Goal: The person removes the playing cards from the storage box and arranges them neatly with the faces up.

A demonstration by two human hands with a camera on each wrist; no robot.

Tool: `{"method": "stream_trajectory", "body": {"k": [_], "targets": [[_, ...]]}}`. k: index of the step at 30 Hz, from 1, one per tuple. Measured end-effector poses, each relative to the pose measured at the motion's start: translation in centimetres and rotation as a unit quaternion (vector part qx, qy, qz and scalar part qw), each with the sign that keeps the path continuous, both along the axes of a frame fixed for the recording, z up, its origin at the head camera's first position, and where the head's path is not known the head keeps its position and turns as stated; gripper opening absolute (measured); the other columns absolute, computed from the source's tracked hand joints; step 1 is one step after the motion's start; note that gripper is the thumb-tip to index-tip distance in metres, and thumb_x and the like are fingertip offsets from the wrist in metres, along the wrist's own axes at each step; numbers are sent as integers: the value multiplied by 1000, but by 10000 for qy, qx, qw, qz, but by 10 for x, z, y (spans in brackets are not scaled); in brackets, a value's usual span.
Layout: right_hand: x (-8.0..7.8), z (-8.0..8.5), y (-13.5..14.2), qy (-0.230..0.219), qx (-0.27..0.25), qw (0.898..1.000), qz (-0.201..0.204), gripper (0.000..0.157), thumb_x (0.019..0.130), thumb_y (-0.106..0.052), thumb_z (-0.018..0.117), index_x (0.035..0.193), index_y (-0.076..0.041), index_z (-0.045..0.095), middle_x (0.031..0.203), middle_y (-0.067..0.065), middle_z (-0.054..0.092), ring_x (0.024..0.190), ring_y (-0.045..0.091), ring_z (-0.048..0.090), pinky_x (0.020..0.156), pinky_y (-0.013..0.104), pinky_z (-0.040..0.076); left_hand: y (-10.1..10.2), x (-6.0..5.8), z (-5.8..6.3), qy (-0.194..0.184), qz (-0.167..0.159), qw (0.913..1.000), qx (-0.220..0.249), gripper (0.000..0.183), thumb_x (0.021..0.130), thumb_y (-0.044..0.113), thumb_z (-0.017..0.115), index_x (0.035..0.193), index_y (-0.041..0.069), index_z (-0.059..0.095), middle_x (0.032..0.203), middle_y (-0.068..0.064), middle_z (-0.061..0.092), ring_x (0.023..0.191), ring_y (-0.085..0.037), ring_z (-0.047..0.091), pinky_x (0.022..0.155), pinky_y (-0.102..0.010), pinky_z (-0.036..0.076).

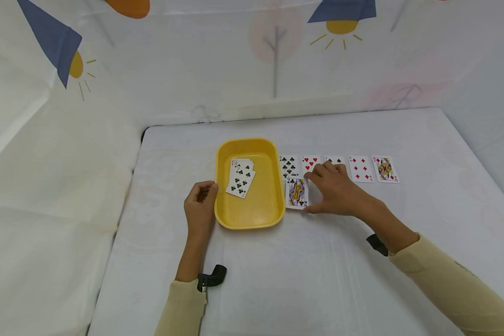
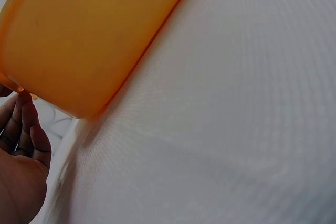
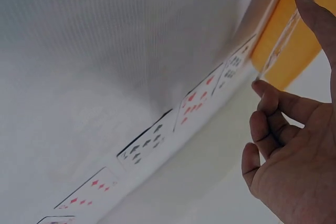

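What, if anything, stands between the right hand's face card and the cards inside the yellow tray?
Only the right wall of the yellow tray lies between the face card held by the right hand and the cards inside; nothing else visible.

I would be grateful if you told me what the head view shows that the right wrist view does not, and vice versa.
Only the head view shows the left hand, the cards lying in the yellow tray and the printed face of the held card. Only the right wrist view shows the palm side of the right hand and the held card edge-on. Both show that hand, that card, the tray and the row of cards.
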State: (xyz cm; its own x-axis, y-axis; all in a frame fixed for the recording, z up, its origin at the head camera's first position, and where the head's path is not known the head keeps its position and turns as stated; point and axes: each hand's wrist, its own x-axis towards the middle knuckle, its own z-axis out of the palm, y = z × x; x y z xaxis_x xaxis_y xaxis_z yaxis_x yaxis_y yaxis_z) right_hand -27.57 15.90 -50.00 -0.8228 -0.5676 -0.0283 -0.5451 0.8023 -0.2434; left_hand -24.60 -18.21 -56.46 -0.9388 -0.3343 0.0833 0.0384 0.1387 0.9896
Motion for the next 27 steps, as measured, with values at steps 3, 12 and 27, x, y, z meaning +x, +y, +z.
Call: {"method": "stream_trajectory", "body": {"k": [3,12,27], "targets": [[1,-4,-2,-25,10,10000,81,83,66,-53,89,127,-4,61,110,8,54,107,27,44,94,53,29,0,0,0,-5,-1,10000,-24,28,96,32,69,107,6,71,95,-9,66,85,-20,59,73,-23,48],[2,-11,-8,-26,169,9995,276,85,65,-57,88,126,-4,62,107,6,52,106,27,43,92,51,31,0,1,-1,3,-15,10000,-14,27,96,32,69,107,7,71,96,-8,66,86,-21,60,74,-24,49],[1,-17,-7,-136,332,9990,263,85,67,-56,88,128,-4,62,109,7,53,108,28,43,91,50,30,0,-1,-2,-16,-26,10000,-1,28,96,30,69,108,6,71,97,-9,66,87,-20,59,74,-23,49]]}}
